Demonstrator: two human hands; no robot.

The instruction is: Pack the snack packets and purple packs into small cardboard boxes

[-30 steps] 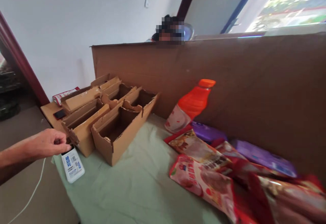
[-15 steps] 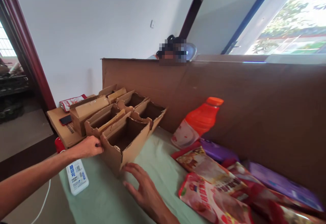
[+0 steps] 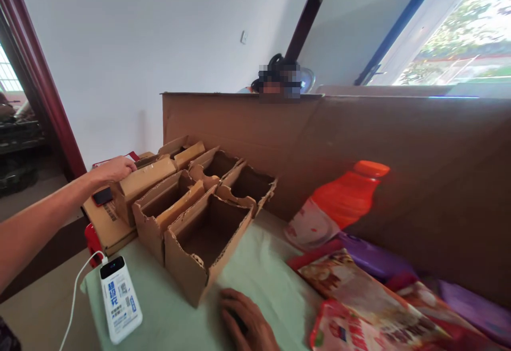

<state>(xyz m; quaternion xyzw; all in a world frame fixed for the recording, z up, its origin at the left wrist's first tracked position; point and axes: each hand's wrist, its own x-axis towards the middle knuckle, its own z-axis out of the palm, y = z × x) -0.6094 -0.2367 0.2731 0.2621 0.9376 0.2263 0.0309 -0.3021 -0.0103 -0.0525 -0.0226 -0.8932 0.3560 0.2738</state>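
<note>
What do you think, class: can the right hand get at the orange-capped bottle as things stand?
Probably yes: between the right hand and the orange-capped bottle lies mostly bare green cloth. Red printed packets crowd the bottle's base, but its cap and upper body look free.

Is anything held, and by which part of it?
The left hand is at the upper edge of a cardboard box; hold unclear. The right hand holds nothing visible.

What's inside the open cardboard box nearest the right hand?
Only brown inner walls and shadow show inside the cardboard box nearest the right hand; its near walls cover part of the bottom, so anything there cannot be seen.
</note>
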